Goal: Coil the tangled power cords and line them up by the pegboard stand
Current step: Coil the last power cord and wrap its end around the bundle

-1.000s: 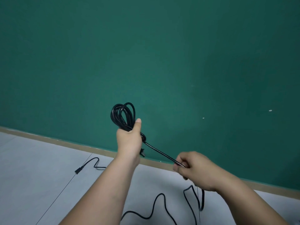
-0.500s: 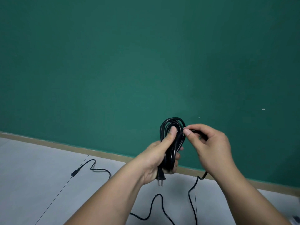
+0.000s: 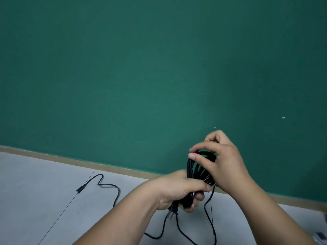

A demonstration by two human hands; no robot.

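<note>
A black power cord [image 3: 192, 169] is partly wound into a coil held in front of the green wall. My left hand [image 3: 178, 189] grips the lower part of the coil, and the cord's plug [image 3: 172, 212] sticks out below that hand. My right hand [image 3: 217, 160] holds the top loops, fingers curled over them. The loose part of the cord [image 3: 209, 220] hangs from the coil to the floor. No pegboard stand is in view.
The cord's far end with a black connector [image 3: 80, 189] lies on the grey tiled floor [image 3: 35, 191] at the left. A tan baseboard [image 3: 88, 163] runs under the green wall [image 3: 141, 68]. Something dark and blurred sits at the bottom right corner [image 3: 321, 235].
Both hands have come together from a stretched cord and shifted right. My right hand has laid another loop over the coil and now covers its top. The floor cord has slid nearer.
</note>
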